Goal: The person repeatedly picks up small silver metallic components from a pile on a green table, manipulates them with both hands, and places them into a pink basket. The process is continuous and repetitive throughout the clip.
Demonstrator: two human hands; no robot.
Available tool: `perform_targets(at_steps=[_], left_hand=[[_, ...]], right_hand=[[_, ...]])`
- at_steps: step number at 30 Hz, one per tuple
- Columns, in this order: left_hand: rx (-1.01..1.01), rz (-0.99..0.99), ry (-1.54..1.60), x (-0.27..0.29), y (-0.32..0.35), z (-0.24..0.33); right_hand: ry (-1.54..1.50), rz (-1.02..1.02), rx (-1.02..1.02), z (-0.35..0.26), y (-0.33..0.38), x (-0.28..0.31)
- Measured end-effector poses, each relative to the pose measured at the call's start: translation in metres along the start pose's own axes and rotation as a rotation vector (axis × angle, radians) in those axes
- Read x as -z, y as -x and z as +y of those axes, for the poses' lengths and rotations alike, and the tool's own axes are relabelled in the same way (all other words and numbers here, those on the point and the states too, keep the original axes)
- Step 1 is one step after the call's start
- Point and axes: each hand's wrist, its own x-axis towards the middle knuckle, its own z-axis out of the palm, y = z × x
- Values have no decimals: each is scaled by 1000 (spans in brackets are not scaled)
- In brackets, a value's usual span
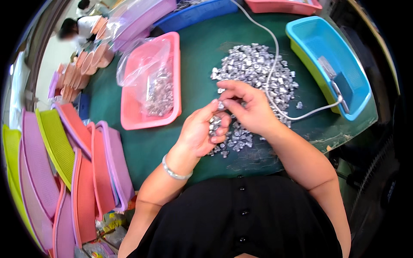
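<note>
My left hand [202, 131] is curled around several small silver metal parts [214, 125], which show between its fingers. Its thumb and forefinger also meet one such part [221, 105] at the top. From the right, my right hand [251, 107] pinches toward that same part, its fingertips touching or nearly touching it. Just beyond and beneath my hands, a large heap of the same silver parts [247, 64] spreads over the green tabletop [198, 56]. A smaller scatter [239, 136] lies nearer to me, partly hidden by my hands.
Left of the heap stands a pink basket [176, 86] with a clear plastic bag of silver parts [160, 92]. A blue-and-green basket [312, 26] holds a phone-like device, with a white cable [275, 47] running across the heap. Stacked colored baskets [92, 172] crowd the left. Another person [79, 30] is at far left.
</note>
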Motion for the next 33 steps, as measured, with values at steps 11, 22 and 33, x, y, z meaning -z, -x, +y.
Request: perform_targets(at_steps=[11, 22, 33], left_hand=[[-230, 324, 33, -27, -6, -5], [-89, 49, -98, -30, -21, 17], [-135, 85, -168, -40, -23, 35]], right_hand=[[337, 9, 368, -46, 17, 9], [312, -312, 277, -58, 69, 83], [171, -377, 265, -44, 77, 116]])
